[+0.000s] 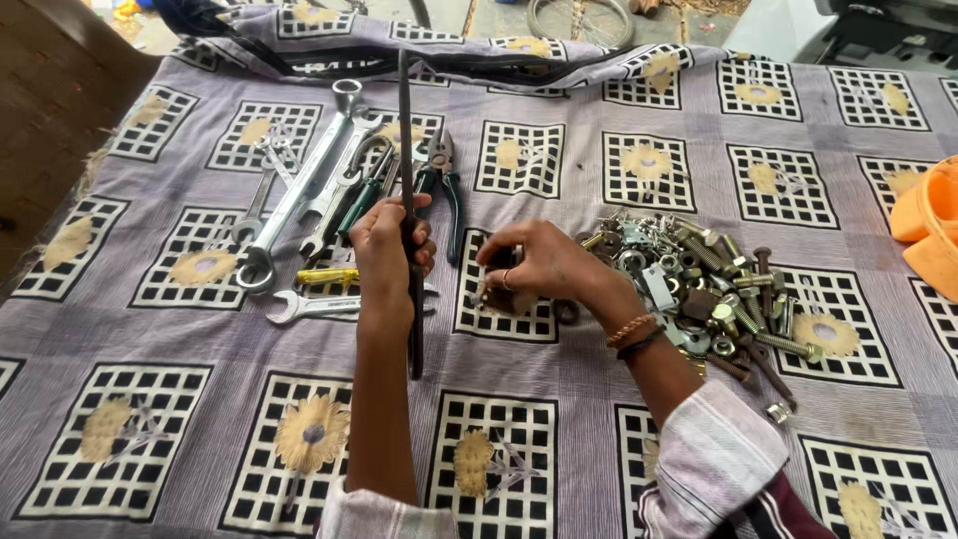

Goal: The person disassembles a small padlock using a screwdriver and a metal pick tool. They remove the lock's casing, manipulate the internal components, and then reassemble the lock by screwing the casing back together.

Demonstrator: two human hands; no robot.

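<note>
head view: the left hand (391,240) is wrapped around the middle of a long dark metal file (405,150), fingers pressed together around the shaft, holding it nearly upright so one end points toward 12 o'clock over the cloth and the other drops toward 6 o'clock past the wrist. the file looks stiff, fairly heavy for its slimness, and rough rather than slippery; the mid-shaft grip seems a sound place to hold it, since it balances there. at 3 o'clock from that hand, the right hand (534,265) pinches a small dark metal piece (499,271) between thumb and fingertips, low over the patterned cloth (599,399); what the piece is i cannot tell. it looks hard, light and easy to drop.

there is no container: a loose heap of bolts, nuts and washers (699,289) lies bare on the cloth at 3 o'clock from the right hand. at 10 o'clock from the left hand lie several spanners (299,190), with green-handled pliers (444,185) at 12 o'clock. an orange thing (928,225) sits at the far right edge.
</note>
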